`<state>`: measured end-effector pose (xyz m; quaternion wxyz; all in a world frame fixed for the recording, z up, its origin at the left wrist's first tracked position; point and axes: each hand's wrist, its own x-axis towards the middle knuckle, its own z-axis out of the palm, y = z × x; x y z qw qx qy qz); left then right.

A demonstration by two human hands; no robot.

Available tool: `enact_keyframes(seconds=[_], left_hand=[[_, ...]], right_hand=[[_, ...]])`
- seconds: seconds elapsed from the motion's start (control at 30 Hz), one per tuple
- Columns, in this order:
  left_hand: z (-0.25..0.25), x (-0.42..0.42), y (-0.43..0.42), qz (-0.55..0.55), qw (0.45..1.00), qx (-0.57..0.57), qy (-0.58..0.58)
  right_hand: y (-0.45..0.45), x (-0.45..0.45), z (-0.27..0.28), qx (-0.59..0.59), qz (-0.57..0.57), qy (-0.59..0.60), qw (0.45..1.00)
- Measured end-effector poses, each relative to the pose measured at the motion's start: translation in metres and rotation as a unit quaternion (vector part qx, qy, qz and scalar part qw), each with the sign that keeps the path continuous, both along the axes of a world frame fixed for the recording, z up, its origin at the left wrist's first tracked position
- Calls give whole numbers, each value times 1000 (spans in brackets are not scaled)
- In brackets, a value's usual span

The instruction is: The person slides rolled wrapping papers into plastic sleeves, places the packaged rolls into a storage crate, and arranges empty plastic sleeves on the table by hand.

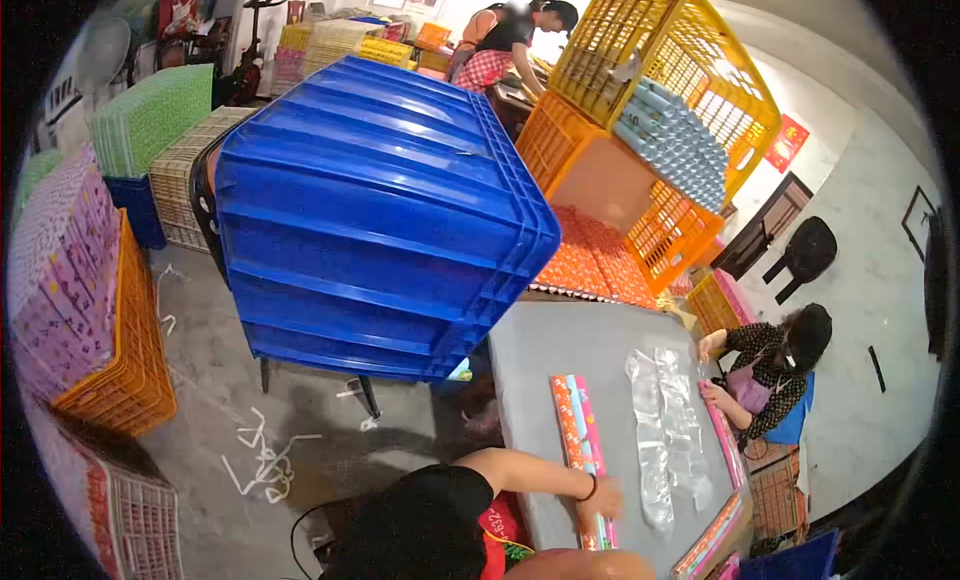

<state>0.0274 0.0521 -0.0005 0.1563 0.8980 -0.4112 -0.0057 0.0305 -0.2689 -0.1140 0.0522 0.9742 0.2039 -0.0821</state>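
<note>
My left hand [602, 500], with a dark band at the wrist, reaches over several slim patterned rolls [571, 420] lying side by side on the grey table [530, 345]. Its fingers bend down around their near end, partly hidden. The rolls are orange, light blue and pink. Only a strip of bare skin at the bottom edge may be my right arm; my right hand is out of sight. Beside the rolls, clear plastic sleeves [655, 435] lie flat. More patterned rolls [708, 538] rest at the table's near right corner.
A big blue crate [370, 220] stands left of the table. Stacked yellow [600, 55] and orange crates [560, 145] with rolls rise behind it. Across the table, a co-worker [770, 375] handles a pink roll [722, 430]. White strips [265, 465] litter the floor.
</note>
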Motion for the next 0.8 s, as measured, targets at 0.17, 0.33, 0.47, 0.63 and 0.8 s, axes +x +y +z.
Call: enact_keyframes(seconds=[0.17, 0.33, 0.47, 0.63, 0.8], left_hand=[[-4, 23, 115, 330, 925, -135, -133], [11, 2, 211, 562, 799, -190, 94], [-95, 69, 245, 301, 930, -209, 8], [-86, 71, 230, 360, 832, -371, 201], [-32, 41, 234, 298, 874, -275, 267]], right_hand=[[12, -65, 53, 14, 3, -20, 1000], [-31, -51, 13, 42, 27, 3, 999], [-41, -48, 8, 54, 52, -19, 997], [13, -84, 96, 42, -24, 88, 995], [25, -92, 111, 71, -54, 135, 987]])
